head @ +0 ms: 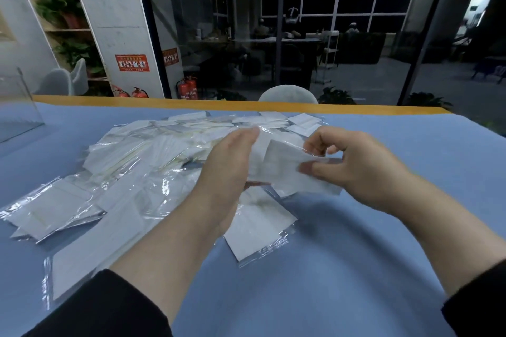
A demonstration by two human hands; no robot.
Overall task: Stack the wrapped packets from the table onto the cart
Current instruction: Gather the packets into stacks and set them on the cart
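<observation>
A loose heap of white packets in clear wrap [153, 150] covers the left and middle of the blue table [356, 254]. Above the heap's near right side, both hands hold a small bundle of wrapped packets [284, 167]. My left hand [230, 161] grips the bundle's left side, its fingers hidden behind the packets. My right hand [353, 164] pinches the right end between thumb and curled fingers. One packet [257, 224] lies flat on the table under my left wrist. No cart is in view.
A clear acrylic stand [19, 107] sits at the table's far left. The back of a grey chair [287, 94] rises behind the table's far wooden edge. Red fire extinguishers [187, 87] stand on the floor by a glass wall.
</observation>
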